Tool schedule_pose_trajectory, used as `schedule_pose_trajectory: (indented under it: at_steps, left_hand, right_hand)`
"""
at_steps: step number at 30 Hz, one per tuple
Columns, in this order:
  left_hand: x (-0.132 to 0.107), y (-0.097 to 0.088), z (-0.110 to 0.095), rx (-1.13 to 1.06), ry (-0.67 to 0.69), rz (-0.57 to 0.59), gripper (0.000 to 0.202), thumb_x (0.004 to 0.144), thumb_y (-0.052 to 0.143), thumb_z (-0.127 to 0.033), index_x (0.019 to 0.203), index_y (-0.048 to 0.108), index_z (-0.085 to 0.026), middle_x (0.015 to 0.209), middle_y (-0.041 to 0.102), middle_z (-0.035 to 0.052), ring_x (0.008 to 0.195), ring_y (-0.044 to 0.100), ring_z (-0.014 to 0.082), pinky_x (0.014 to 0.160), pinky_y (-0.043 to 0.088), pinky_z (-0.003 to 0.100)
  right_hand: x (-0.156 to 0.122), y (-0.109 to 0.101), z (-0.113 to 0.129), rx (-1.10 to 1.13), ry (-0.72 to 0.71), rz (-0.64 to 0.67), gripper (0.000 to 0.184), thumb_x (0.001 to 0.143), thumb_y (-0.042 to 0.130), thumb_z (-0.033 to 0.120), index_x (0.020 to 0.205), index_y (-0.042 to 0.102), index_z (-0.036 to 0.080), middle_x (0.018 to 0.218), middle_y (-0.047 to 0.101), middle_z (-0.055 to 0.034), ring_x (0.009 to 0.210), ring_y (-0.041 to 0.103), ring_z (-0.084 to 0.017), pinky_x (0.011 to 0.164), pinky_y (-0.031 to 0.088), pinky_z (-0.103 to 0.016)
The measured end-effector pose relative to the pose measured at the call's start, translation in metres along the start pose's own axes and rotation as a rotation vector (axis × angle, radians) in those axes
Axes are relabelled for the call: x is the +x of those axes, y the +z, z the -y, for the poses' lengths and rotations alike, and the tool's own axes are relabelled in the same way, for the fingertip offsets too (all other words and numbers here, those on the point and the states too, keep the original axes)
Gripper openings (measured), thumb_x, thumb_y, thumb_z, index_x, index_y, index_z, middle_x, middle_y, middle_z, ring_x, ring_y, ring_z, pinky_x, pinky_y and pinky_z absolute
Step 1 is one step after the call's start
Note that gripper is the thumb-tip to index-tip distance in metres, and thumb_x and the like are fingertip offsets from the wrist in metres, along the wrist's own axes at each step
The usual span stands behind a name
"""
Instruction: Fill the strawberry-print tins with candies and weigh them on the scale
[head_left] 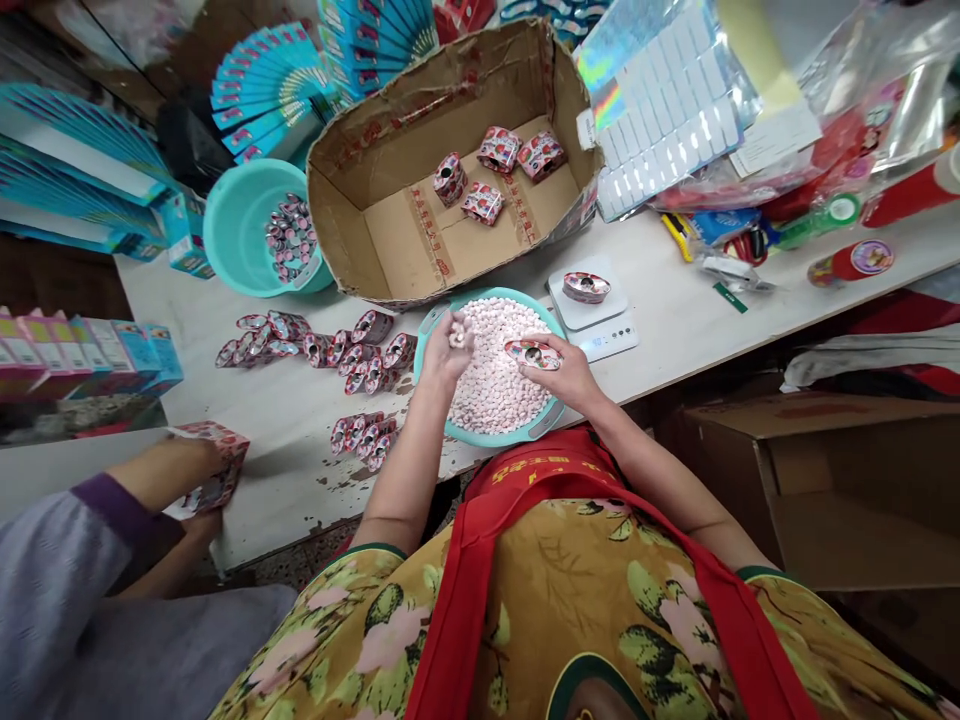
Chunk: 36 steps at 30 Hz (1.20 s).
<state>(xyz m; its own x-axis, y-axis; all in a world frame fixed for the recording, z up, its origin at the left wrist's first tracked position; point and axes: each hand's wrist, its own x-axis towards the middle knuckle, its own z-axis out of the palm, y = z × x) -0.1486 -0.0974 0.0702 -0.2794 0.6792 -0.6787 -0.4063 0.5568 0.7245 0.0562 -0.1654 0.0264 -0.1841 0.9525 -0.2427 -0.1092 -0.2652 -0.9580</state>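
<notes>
A teal basin (541, 432) full of small pale pink candies (495, 390) stands before me. Over its left side my left hand (448, 345) is curled around a few of the candies, slightly blurred. My right hand (566, 370) grips a small red-and-white printed oval tin (531, 354) above the basin's right side; a dark round hole shows in its top. Just beyond, a similar tin (586, 287) rests on a white digital scale (600, 335). Several more such tins (367, 365) are grouped on the table left of the basin.
Behind the basin stands an open cardboard box (390, 240) with several tins inside. A second teal basin (232, 230) holds small round pieces. At left, a co-worker's hand (172, 470) holds a printed box (225, 450). Plastic packaging (667, 110) covers the back right.
</notes>
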Motion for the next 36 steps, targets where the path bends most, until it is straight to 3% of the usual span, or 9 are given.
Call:
schedule_pose_trajectory:
  at_steps: [3, 7, 12, 17, 21, 23, 26, 30, 36]
  left_hand:
    - [0.002, -0.009, 0.012, 0.054, -0.199, 0.001, 0.028, 0.102, 0.047, -0.03, 0.078, 0.053, -0.018, 0.059, 0.047, -0.0042, 0.038, 0.037, 0.0033, 0.033, 0.023, 0.013]
    - [0.002, 0.009, 0.018, 0.144, -0.212, 0.127, 0.015, 0.095, 0.059, -0.025, 0.084, 0.057, -0.016, 0.064, 0.051, -0.0027, 0.042, 0.044, 0.0032, 0.034, 0.026, 0.011]
    - [0.021, 0.067, 0.024, 0.314, -0.189, 0.399, 0.027, 0.084, 0.077, -0.03, 0.08, 0.054, -0.016, 0.057, 0.043, -0.0064, 0.038, 0.034, 0.0014, 0.034, 0.016, 0.01]
    - [0.053, 0.132, 0.045, 0.538, -0.147, 0.467, 0.042, 0.085, 0.077, -0.037, 0.072, 0.043, -0.018, 0.051, 0.037, -0.009, 0.035, 0.025, 0.0005, 0.037, 0.009, 0.013]
    - [0.068, 0.16, 0.054, 0.669, -0.072, 0.445, 0.047, 0.089, 0.07, -0.049, 0.069, 0.039, -0.019, 0.051, 0.036, -0.0085, 0.037, 0.022, 0.0016, 0.04, 0.012, 0.017]
    - [0.071, 0.164, 0.058, 0.861, 0.098, 0.454, 0.04, 0.092, 0.065, -0.046, 0.07, 0.048, -0.017, 0.054, 0.043, -0.0054, 0.041, 0.03, 0.0039, 0.044, 0.02, 0.018]
    - [0.074, 0.163, 0.069, 1.42, 0.454, 0.517, 0.017, 0.091, 0.066, -0.035, 0.088, 0.069, -0.019, 0.079, 0.068, 0.0043, 0.067, 0.06, 0.0141, 0.06, 0.038, 0.023]
    - [0.075, 0.164, 0.081, 2.052, 0.667, 0.486, 0.027, 0.098, 0.052, -0.036, 0.108, 0.074, -0.022, 0.104, 0.076, 0.013, 0.096, 0.068, 0.0296, 0.073, 0.041, 0.033]
    - [0.034, 0.139, 0.035, 1.922, 0.742, 0.205, 0.035, 0.101, 0.048, -0.044, 0.113, 0.074, -0.025, 0.11, 0.077, 0.0107, 0.096, 0.07, 0.0285, 0.071, 0.038, 0.032]
  right_hand:
    - [-0.025, -0.018, -0.005, 0.025, 0.05, -0.018, 0.046, 0.068, 0.079, 0.034, 0.111, 0.071, 0.022, 0.113, 0.074, -0.005, 0.104, 0.069, -0.023, 0.097, 0.054, -0.037]
    - [-0.06, -0.04, -0.019, 0.043, 0.096, -0.101, 0.043, 0.071, 0.079, 0.035, 0.112, 0.071, 0.024, 0.113, 0.074, -0.0041, 0.104, 0.07, -0.023, 0.097, 0.055, -0.037]
    - [-0.086, -0.063, -0.044, 0.072, 0.191, -0.213, 0.043, 0.072, 0.08, 0.037, 0.113, 0.07, 0.024, 0.113, 0.075, -0.0047, 0.102, 0.071, -0.023, 0.098, 0.055, -0.04]
    - [-0.085, -0.085, -0.058, 0.077, 0.224, -0.35, 0.049, 0.07, 0.081, 0.04, 0.114, 0.07, 0.02, 0.114, 0.076, -0.0078, 0.101, 0.071, -0.024, 0.097, 0.056, -0.041]
    - [-0.075, -0.102, -0.061, 0.1, 0.228, -0.435, 0.051, 0.068, 0.083, 0.04, 0.113, 0.071, 0.019, 0.109, 0.077, -0.0084, 0.095, 0.072, -0.022, 0.091, 0.057, -0.038]
    - [-0.07, -0.11, -0.065, 0.113, 0.226, -0.478, 0.051, 0.067, 0.084, 0.04, 0.112, 0.072, 0.019, 0.107, 0.077, -0.0081, 0.094, 0.072, -0.022, 0.091, 0.057, -0.037]
    - [-0.06, -0.123, -0.074, 0.116, 0.211, -0.504, 0.052, 0.068, 0.084, 0.04, 0.113, 0.071, 0.019, 0.108, 0.076, -0.008, 0.096, 0.071, -0.023, 0.092, 0.056, -0.039]
    - [-0.029, -0.137, -0.087, -0.033, 0.107, -0.532, 0.048, 0.069, 0.082, 0.039, 0.113, 0.073, 0.02, 0.114, 0.069, -0.0079, 0.105, 0.067, -0.023, 0.101, 0.052, -0.04]
    - [0.074, -0.135, -0.096, -0.181, -0.07, -0.435, 0.051, 0.072, 0.08, 0.038, 0.118, 0.071, 0.02, 0.114, 0.067, -0.0078, 0.109, 0.065, -0.023, 0.103, 0.051, -0.038]
